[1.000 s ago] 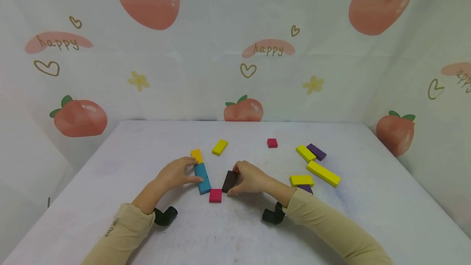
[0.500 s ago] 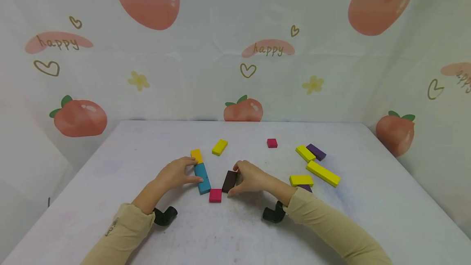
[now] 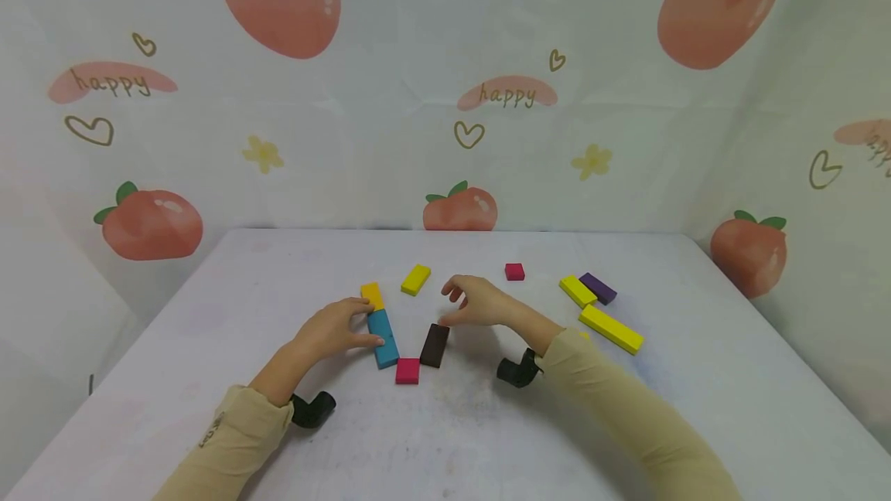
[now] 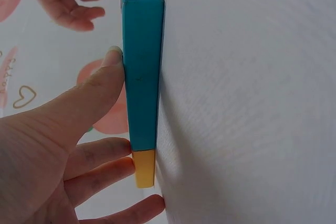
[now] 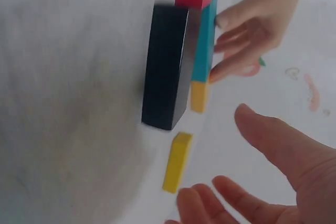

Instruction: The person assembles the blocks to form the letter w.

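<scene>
In the head view, my left hand (image 3: 329, 329) rests its fingertips on the blue block (image 3: 384, 325) and the orange block (image 3: 373, 295), which lie end to end. The left wrist view has the thumb touching the side of the blue block (image 4: 142, 66), with the fingers spread along toward the orange block (image 4: 144, 169). A red square block (image 3: 407, 371) sits between the near ends of the blue block and a dark brown block (image 3: 435, 345). My right hand (image 3: 483, 301) hovers beyond the dark block, fingers loosely bent and holding nothing.
A small yellow block (image 3: 416, 280) lies at the back, and another red block (image 3: 514, 271) is farther right. To the right are a short yellow block (image 3: 578, 290), a purple block (image 3: 598, 287) and a long yellow block (image 3: 612, 328). The right sleeve covers another yellow piece.
My right hand has let go of the dark brown block and moved up and away from it, toward the back of the table. The left hand and the blocks have stayed put.
</scene>
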Demonstrator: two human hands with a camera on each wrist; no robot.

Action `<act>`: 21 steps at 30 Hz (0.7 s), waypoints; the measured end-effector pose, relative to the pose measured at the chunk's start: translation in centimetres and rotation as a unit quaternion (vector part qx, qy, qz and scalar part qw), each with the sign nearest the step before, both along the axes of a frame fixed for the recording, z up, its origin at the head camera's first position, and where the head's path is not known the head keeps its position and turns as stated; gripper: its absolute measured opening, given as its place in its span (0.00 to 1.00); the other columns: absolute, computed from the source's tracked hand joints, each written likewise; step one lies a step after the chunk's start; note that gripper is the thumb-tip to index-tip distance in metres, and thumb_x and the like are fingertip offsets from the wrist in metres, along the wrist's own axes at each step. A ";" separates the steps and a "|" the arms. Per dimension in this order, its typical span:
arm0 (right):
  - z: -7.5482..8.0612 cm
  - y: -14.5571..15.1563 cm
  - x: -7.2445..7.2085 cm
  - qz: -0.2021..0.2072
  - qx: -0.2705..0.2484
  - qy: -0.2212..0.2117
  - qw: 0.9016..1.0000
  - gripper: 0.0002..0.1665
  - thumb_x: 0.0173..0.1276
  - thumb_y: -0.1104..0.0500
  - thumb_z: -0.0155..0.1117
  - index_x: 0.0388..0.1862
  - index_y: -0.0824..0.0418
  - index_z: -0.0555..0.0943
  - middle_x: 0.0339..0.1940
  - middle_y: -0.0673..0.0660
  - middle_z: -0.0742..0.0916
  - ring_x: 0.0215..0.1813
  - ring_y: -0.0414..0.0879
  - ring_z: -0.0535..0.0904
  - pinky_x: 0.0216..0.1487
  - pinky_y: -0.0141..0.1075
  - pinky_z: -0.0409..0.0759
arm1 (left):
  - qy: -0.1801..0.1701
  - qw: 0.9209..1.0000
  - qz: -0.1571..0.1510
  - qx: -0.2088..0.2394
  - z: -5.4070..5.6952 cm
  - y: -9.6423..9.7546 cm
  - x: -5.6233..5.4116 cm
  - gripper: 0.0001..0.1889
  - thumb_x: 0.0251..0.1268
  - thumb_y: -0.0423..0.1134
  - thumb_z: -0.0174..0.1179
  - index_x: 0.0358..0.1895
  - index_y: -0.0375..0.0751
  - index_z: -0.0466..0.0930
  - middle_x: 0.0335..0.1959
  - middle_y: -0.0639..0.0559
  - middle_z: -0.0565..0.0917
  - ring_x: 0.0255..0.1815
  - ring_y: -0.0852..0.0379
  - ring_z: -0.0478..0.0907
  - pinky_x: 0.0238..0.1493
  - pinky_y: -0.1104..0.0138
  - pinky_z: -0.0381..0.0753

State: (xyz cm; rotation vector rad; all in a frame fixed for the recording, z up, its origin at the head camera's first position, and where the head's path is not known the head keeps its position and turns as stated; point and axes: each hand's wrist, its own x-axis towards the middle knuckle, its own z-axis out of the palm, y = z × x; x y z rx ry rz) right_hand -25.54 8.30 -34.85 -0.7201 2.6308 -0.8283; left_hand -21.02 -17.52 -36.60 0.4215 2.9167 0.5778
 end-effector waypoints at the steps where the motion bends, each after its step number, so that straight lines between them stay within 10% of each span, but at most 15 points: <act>1: 0.0 0.0 -0.3 0.002 -0.004 0.006 1.000 0.28 0.57 0.52 0.69 0.53 0.65 0.74 0.47 0.62 0.82 0.42 0.48 0.80 0.46 0.36 0.82 | -0.001 1.000 0.000 0.001 0.0 0.0 0.0 0.36 0.51 0.52 0.67 0.61 0.33 0.71 0.63 0.34 0.72 0.66 0.36 0.66 0.65 0.45 0.67; 21: -1.7 -1.6 -5.2 -0.042 -0.018 0.018 0.999 0.28 0.60 0.53 0.67 0.56 0.63 0.72 0.51 0.61 0.80 0.48 0.51 0.78 0.55 0.39 0.80 | -0.002 1.000 0.005 0.001 -0.1 -0.1 -0.1 0.36 0.51 0.51 0.68 0.61 0.34 0.71 0.63 0.35 0.72 0.66 0.36 0.66 0.65 0.45 0.67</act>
